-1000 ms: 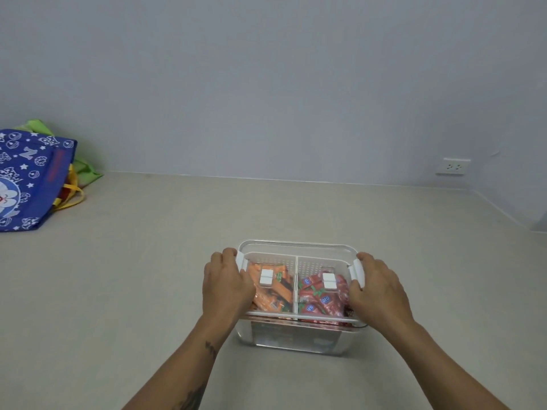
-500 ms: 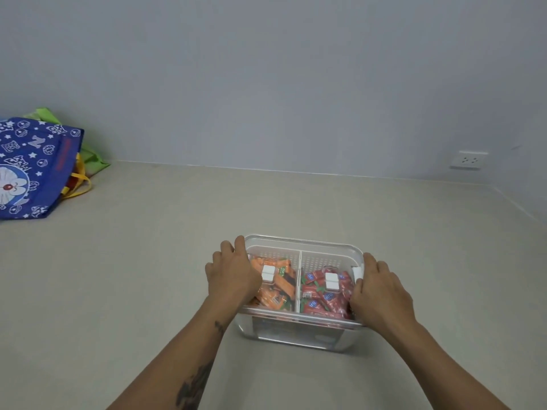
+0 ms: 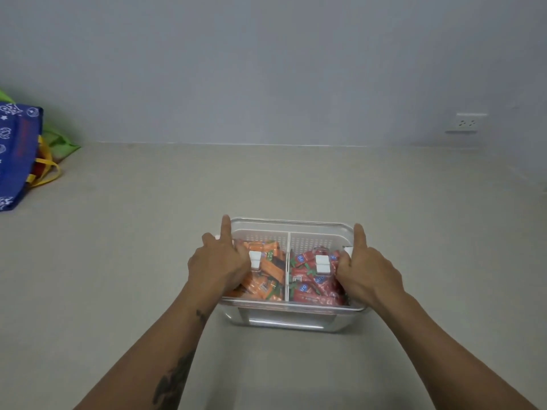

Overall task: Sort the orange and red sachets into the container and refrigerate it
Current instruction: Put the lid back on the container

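A clear plastic container (image 3: 291,223) with a clear lid and a white divided insert stands on the pale counter in front of me. Orange sachets (image 3: 265,276) fill its left half and red sachets (image 3: 313,287) fill its right half. My left hand (image 3: 217,266) presses on the left end of the lid, forefinger stretched forward along the edge. On the right end lies my right hand (image 3: 368,275), thumb curled at the white side latch (image 3: 347,250) and forefinger pointing forward. Two white tabs (image 3: 322,263) sit on the lid.
A blue printed tote bag (image 3: 17,155) with yellow handles and a green bag behind it lies at the far left against the wall. A white wall socket (image 3: 466,123) is at the back right. The counter meets the wall just behind the container.
Both hands have shifted from gripping the container's ends to pressing on its lid edges, with each forefinger now stretched forward. The view has tilted slightly.
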The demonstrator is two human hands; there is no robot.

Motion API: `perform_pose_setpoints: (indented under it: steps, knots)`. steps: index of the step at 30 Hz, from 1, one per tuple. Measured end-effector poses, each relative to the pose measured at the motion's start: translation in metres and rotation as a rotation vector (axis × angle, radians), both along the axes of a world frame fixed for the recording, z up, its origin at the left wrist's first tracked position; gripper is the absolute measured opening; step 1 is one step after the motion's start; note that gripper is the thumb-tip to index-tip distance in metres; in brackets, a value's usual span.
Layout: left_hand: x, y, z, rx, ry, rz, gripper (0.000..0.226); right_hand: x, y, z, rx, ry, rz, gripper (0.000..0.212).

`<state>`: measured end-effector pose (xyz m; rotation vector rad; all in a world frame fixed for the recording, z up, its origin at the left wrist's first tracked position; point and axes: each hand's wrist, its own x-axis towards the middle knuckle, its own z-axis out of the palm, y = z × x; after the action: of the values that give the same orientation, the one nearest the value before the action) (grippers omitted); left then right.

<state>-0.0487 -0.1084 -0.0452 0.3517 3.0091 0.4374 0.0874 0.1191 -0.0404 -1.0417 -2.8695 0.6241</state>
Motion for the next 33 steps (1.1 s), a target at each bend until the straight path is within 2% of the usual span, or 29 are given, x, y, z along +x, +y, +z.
perform_pose_setpoints:
  steps: [4,14,24,33]
  knots:
    - [-0.006,-0.003,-0.004,0.007,-0.025,-0.015,0.068,0.001,0.006,0.001,-0.145,-0.027,0.007,0.076]
    - [0.010,-0.001,0.000,0.011,0.029,-0.007,0.065,0.005,0.010,-0.001,-0.224,0.029,0.054,0.078]
    - [0.032,-0.013,0.002,0.002,0.089,-0.030,0.066,0.005,0.004,-0.001,-0.150,0.118,0.154,0.070]
    - [0.034,-0.040,0.002,0.077,0.064,-0.186,0.068,0.041,-0.043,0.005,-0.080,0.131,-0.024,0.070]
